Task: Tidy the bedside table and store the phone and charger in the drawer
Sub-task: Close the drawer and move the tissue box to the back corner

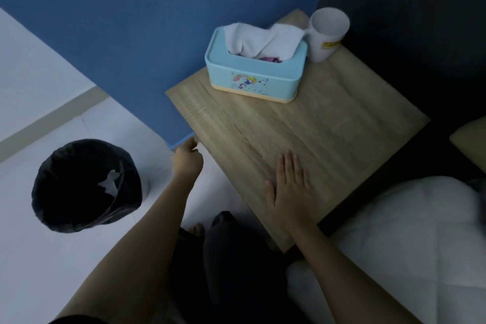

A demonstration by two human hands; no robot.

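Right hand (288,187): lies flat on the wooden top of the bedside table (328,123), palm down, fingers straight and close together. It holds nothing.
Left hand (187,159): reaches out to the near left edge of the table, well to the left of the flat hand. The fingers are curled at the edge. It is a bit blurry, so I cannot tell if it grips anything.
Table top: bare wood all around the flat hand. The hand sits near the front corner.
Tissue box (256,71): light blue with a small cartoon picture on the side. It stands far past the flat hand, near the back of the table, close to the blue wall (131,21).
White cloth (260,39): sticks up out of the slot in the top of the box.
Cup (327,33): white with a small yellow label. It stands just to the right of the box, in the back corner, touching or nearly touching the cloth.
Bin (86,184): round, lined with a black bag, on the white floor, to the left of the curled hand. A scrap of something pale lies inside it.
Bed (407,239): white quilted cover, to the right of the flat hand, right next to the table.
Legs: dark trousers and a bare foot show below, between the two arms.
Phone and charger: not on the table top and nowhere to be seen.
Drawer: hidden under the table top from here.
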